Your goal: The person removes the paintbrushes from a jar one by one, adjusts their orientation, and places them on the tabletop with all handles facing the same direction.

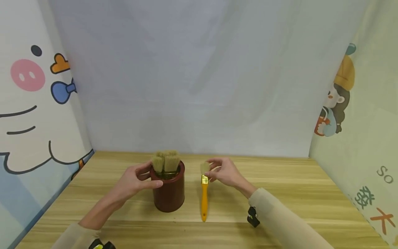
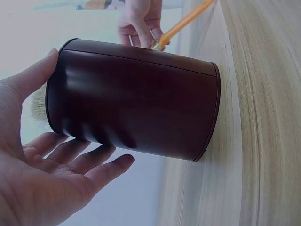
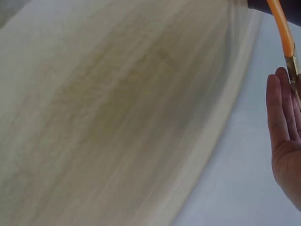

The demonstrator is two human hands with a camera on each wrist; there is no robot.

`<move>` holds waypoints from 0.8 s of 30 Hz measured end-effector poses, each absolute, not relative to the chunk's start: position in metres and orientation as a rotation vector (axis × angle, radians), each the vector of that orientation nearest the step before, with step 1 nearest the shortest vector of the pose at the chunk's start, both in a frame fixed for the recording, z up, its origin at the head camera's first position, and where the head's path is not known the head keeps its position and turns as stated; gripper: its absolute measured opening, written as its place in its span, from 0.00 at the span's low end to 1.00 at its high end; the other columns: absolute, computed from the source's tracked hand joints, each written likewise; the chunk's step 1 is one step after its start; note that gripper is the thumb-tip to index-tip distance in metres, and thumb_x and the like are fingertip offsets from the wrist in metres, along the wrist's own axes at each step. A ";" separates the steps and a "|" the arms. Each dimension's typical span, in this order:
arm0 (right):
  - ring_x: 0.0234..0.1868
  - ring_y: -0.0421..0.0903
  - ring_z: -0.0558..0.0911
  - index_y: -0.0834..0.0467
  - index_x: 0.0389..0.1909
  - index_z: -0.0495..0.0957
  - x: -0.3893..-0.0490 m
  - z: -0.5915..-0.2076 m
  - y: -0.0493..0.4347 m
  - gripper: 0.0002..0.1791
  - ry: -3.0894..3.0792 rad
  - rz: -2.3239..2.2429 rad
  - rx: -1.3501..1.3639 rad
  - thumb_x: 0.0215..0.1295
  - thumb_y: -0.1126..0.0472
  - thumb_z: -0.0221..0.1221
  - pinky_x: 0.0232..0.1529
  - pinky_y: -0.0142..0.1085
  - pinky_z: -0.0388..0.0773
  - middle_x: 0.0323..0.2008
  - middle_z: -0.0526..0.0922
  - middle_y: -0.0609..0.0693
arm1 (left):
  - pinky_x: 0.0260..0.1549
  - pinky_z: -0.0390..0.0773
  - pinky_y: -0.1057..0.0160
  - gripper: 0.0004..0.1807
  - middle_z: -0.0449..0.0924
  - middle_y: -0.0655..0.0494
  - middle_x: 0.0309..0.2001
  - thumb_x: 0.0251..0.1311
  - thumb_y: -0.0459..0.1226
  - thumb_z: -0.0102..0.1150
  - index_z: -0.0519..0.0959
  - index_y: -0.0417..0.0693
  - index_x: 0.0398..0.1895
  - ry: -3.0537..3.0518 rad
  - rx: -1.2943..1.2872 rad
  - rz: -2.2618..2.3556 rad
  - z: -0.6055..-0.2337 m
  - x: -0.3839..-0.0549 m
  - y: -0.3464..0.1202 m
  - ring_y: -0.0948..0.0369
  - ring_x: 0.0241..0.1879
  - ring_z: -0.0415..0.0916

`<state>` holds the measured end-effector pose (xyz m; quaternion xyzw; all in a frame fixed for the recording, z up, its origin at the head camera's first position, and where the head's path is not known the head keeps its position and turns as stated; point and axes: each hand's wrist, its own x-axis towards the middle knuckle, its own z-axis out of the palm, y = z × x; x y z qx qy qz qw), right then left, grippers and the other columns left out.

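Note:
A dark red cylindrical brush holder [image 1: 169, 195] stands upright on the wooden table, with several pale-bristled paintbrushes [image 1: 171, 162] in it, bristles up. My left hand [image 1: 136, 181] grips the holder near its rim. In the left wrist view, the thumb [image 2: 40, 73] lies at the rim and the fingers [image 2: 89, 162] curve along the opposite side. To the right of the holder, my right hand [image 1: 224, 171] pinches a paintbrush [image 1: 204, 200] with an orange handle near its metal band and bristles. This brush points handle down, toward the front of the table. Part of the right hand is cut off in its wrist view.
The wood-grain table [image 1: 280, 200] extends to both sides and in front of the holder. A pale cloth backdrop [image 1: 199, 86] rises at the table's back edge. Printed side panels stand at the left [image 1: 31, 138] and right [image 1: 357, 155].

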<state>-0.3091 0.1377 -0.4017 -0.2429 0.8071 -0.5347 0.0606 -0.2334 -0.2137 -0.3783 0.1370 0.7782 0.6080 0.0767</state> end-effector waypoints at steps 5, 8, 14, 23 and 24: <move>0.35 0.59 0.89 0.75 0.63 0.77 -0.316 -0.410 0.136 0.26 2.497 -1.566 -0.767 0.65 0.72 0.70 0.35 0.53 0.88 0.40 0.87 0.60 | 0.64 0.75 0.45 0.54 0.53 0.32 0.80 0.65 0.42 0.74 0.50 0.34 0.84 2.327 0.400 1.823 -0.378 -0.233 -0.215 0.36 0.75 0.60; 0.33 0.57 0.88 0.73 0.60 0.80 -0.319 -0.414 0.135 0.25 2.544 -1.527 -0.755 0.64 0.71 0.72 0.33 0.50 0.88 0.37 0.88 0.59 | 0.64 0.75 0.45 0.54 0.54 0.32 0.80 0.65 0.42 0.74 0.50 0.34 0.84 2.326 0.406 1.827 -0.377 -0.232 -0.215 0.36 0.75 0.60; 0.36 0.48 0.87 0.71 0.56 0.83 -0.324 -0.420 0.134 0.23 2.642 -1.415 -0.734 0.61 0.68 0.75 0.36 0.40 0.86 0.36 0.89 0.55 | 0.64 0.75 0.45 0.54 0.55 0.32 0.80 0.64 0.42 0.74 0.50 0.34 0.84 2.320 0.411 1.833 -0.377 -0.232 -0.215 0.36 0.75 0.60; 0.38 0.47 0.87 0.72 0.56 0.83 -0.330 -0.430 0.132 0.23 2.679 -1.326 -0.674 0.60 0.69 0.75 0.42 0.39 0.84 0.36 0.90 0.55 | 0.65 0.74 0.44 0.54 0.54 0.32 0.80 0.64 0.42 0.74 0.50 0.35 0.84 2.335 0.402 1.818 -0.377 -0.233 -0.215 0.36 0.75 0.60; 0.38 0.46 0.87 0.72 0.56 0.84 -0.330 -0.431 0.132 0.23 2.688 -1.315 -0.664 0.60 0.69 0.75 0.41 0.39 0.84 0.36 0.90 0.55 | 0.65 0.74 0.44 0.54 0.55 0.33 0.80 0.64 0.42 0.74 0.50 0.35 0.84 2.339 0.406 1.818 -0.377 -0.233 -0.215 0.37 0.75 0.61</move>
